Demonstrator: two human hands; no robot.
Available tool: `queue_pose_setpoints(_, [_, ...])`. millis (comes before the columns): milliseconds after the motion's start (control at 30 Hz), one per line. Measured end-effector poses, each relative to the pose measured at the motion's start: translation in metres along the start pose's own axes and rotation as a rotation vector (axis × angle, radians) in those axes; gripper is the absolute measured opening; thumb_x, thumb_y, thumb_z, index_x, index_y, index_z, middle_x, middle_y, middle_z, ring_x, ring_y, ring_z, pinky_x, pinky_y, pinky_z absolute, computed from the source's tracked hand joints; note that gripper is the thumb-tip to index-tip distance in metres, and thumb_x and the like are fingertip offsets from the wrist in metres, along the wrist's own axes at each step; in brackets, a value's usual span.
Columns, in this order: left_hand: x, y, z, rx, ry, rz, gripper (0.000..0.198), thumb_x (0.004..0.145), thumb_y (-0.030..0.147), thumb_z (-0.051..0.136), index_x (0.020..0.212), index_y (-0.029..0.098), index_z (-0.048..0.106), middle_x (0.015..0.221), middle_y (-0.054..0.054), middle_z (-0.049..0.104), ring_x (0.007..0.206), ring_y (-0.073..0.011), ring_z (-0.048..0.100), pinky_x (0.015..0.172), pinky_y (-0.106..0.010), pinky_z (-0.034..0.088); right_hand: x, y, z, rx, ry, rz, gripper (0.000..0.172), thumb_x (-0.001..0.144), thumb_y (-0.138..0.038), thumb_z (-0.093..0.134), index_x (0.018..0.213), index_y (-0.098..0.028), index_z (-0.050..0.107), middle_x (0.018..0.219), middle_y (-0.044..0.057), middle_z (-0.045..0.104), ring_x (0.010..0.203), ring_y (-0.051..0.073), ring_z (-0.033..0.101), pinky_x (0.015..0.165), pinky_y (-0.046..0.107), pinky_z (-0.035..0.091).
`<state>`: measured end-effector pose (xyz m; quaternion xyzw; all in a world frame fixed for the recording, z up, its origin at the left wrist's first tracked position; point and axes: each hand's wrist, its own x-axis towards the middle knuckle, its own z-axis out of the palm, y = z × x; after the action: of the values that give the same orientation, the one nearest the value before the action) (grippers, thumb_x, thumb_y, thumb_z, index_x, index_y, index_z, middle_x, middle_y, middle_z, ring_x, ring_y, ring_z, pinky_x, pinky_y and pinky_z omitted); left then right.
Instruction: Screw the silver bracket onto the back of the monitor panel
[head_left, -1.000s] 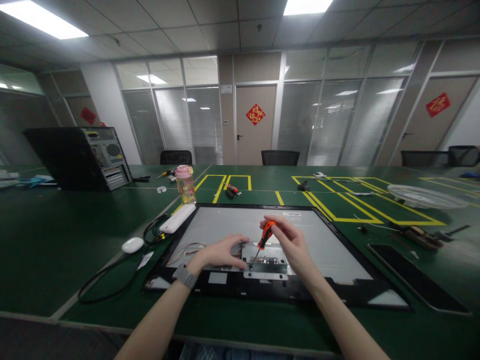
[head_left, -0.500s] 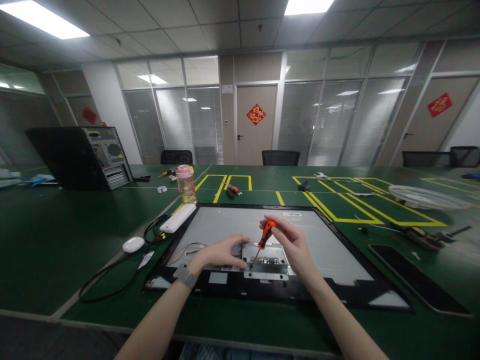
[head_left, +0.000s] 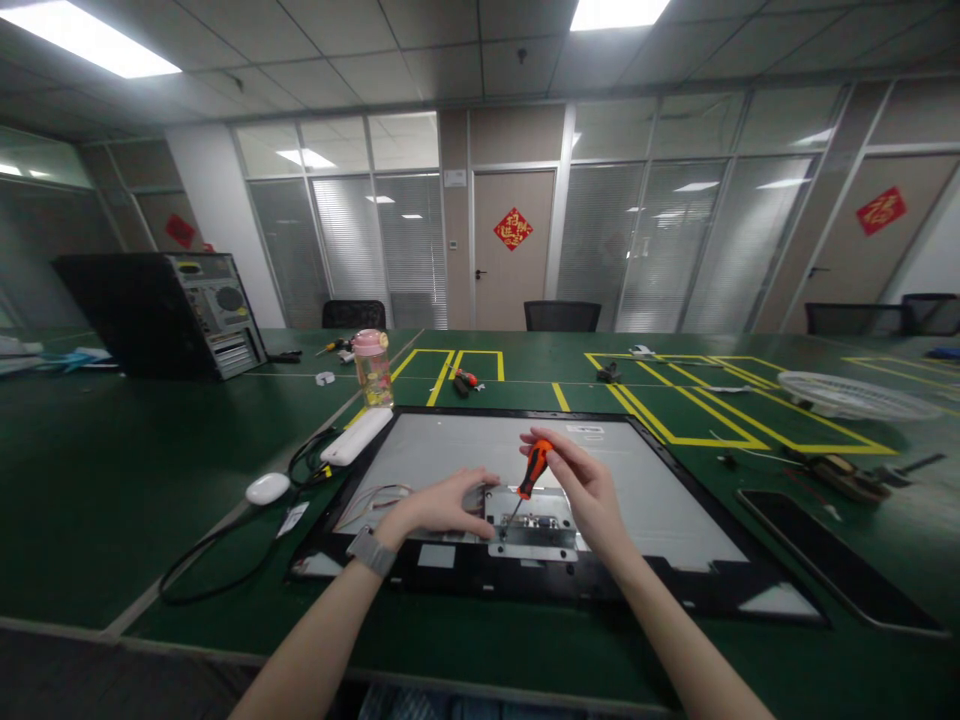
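Note:
An orange and black screwdriver [head_left: 535, 468] is in the fingers of my right hand [head_left: 589, 490], tilted, its shaft pointing down at a metal bracket [head_left: 536, 548]. The bracket sits near the front edge of a flat display panel [head_left: 637, 490] with a grey back and black frame, lying on the table. My left hand [head_left: 454, 503] rests beside the bracket's left end, thumb and fingers spread apart. Whether the tip sits in a screw is too small to tell. Thin wires [head_left: 375, 495] run on the panel left of my left hand.
On the green table [head_left: 67, 520], a black cable [head_left: 217, 590], a white oval object [head_left: 267, 488] and a pink-lidded bottle [head_left: 372, 370] stand left of the panel. A black phone-like slab [head_left: 836, 560] lies right. A computer case [head_left: 127, 315] stands at the back left.
Both hands hold nearly the same place. The screwdriver's handle has shifted very slightly, with its shaft still aimed at the bracket.

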<state>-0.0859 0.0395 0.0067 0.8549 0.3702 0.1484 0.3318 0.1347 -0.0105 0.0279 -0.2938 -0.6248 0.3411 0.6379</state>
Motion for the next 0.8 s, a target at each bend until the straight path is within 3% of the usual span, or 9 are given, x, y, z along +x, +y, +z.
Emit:
queue_pose_setpoints(167, [-0.0005,-0.0014,-0.0006,-0.011,-0.014,-0.031,0.076,0.066,0.047,0.077,0.134,0.027,0.047,0.135,-0.007,0.048,0.126,-0.0289,0.044,0.107,-0.038,0.032,0.0026,0.0010,-0.0006,-0.097,0.078,-0.113,0.013,0.079,-0.033,0.069,0.089,-0.026,0.073,0.087,0.004,0.064,0.084,0.021,0.062,0.077,0.035,0.052])
queue_pose_setpoints(333, [0.0000,-0.0034,0.0012,-0.014,0.012,-0.013,0.075,0.066,0.045,0.077,0.133,0.027,0.048,0.133,-0.007,0.050,0.123,-0.0281,0.046,0.106,-0.037,0.034,0.0001,0.0019,-0.0010,-0.023,-0.042,-0.043,0.030,0.093,-0.036,0.049,0.117,-0.029,0.065,0.114,0.007,0.065,0.100,0.024,0.062,0.094,0.045,0.044])
queue_pose_setpoints(433, [0.0012,-0.0060,0.0017,-0.014,0.005,-0.009,0.076,0.066,0.044,0.078,0.133,0.026,0.048,0.133,-0.007,0.049,0.122,-0.0281,0.047,0.105,-0.037,0.035,-0.0004,0.0034,-0.0004,0.002,-0.030,-0.007,0.030,0.091,-0.036,0.053,0.119,-0.029,0.063,0.105,0.006,0.068,0.096,0.024,0.064,0.091,0.045,0.047])
queue_pose_setpoints(600, [0.0020,-0.0075,0.0007,-0.004,-0.015,-0.006,0.077,0.066,0.046,0.077,0.134,0.027,0.047,0.135,-0.007,0.048,0.125,-0.0284,0.044,0.107,-0.038,0.032,0.0024,0.0042,-0.0010,-0.128,0.082,-0.120,0.019,0.080,-0.034,0.069,0.095,-0.025,0.072,0.087,0.004,0.065,0.087,0.022,0.061,0.082,0.036,0.049])
queue_pose_setpoints(733, [0.0011,-0.0046,0.0008,-0.003,0.001,0.012,0.075,0.067,0.045,0.077,0.134,0.025,0.047,0.134,-0.007,0.049,0.124,-0.0279,0.045,0.107,-0.038,0.033,0.0017,0.0018,-0.0013,-0.049,-0.016,-0.048,0.030,0.091,-0.038,0.052,0.114,-0.026,0.067,0.106,0.007,0.067,0.100,0.023,0.062,0.094,0.042,0.044])
queue_pose_setpoints(800, [0.0007,-0.0033,0.0009,0.005,0.006,0.013,0.075,0.068,0.046,0.076,0.133,0.024,0.048,0.133,-0.008,0.050,0.124,-0.0281,0.046,0.106,-0.038,0.034,0.0009,0.0011,-0.0008,-0.006,-0.035,0.001,0.032,0.092,-0.038,0.051,0.118,-0.027,0.065,0.101,0.006,0.070,0.096,0.023,0.064,0.092,0.043,0.045])
